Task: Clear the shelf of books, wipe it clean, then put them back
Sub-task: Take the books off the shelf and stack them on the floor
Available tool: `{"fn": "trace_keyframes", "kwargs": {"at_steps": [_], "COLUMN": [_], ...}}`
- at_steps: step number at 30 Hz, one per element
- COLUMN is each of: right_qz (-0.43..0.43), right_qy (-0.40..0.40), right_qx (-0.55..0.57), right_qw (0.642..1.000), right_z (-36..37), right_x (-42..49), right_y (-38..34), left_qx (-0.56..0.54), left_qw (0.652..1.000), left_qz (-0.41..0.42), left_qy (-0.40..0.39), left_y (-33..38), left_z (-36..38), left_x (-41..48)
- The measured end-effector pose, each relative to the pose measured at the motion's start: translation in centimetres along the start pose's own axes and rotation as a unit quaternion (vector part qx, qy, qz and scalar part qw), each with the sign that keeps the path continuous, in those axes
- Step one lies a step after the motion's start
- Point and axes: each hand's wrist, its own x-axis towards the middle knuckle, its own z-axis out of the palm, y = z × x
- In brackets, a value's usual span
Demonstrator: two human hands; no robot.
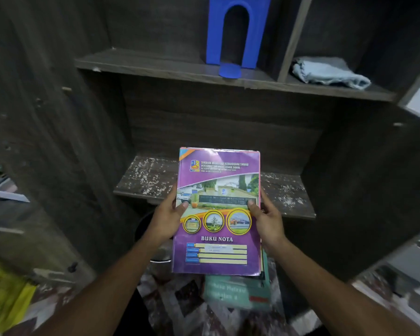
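A purple notebook [218,190] titled BUKU NOTA is held flat in front of the lower shelf [146,178], cover up. My left hand [166,218] grips its left edge, thumb on the cover. My right hand [268,219] grips the right edge the same way. The lower shelf board is dark wood speckled with pale flecks and holds no books. Below the notebook a teal book [238,292] lies on the floor, with more book edges showing under the notebook's right side. A light blue cloth [330,71] lies folded on the upper shelf [155,66], right compartment.
A blue bookend [235,32] stands on the upper shelf. A vertical divider [291,40] splits that shelf. A dark round container [143,226] sits under the lower shelf at left. Yellow material [5,294] lies at the bottom left. The floor has a patterned mat [180,306].
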Motion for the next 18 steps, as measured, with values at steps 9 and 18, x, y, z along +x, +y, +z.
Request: {"fn": "trace_keyframes", "kwargs": {"at_steps": [9, 18], "right_qz": [0.045, 0.096], "right_qy": [0.072, 0.125], "right_qx": [0.01, 0.005], "right_qw": [0.996, 0.987], "right_z": [-5.8, -8.6], "right_x": [-4.9, -6.4], "right_y": [4.9, 9.4], "left_qx": [0.049, 0.06], "left_qw": [0.994, 0.983], "left_qz": [-0.038, -0.11], "left_qy": [-0.087, -0.137], "left_y": [-6.1, -10.3], "left_z": [4.4, 7.1], "left_x": [-3.3, -4.6]}}
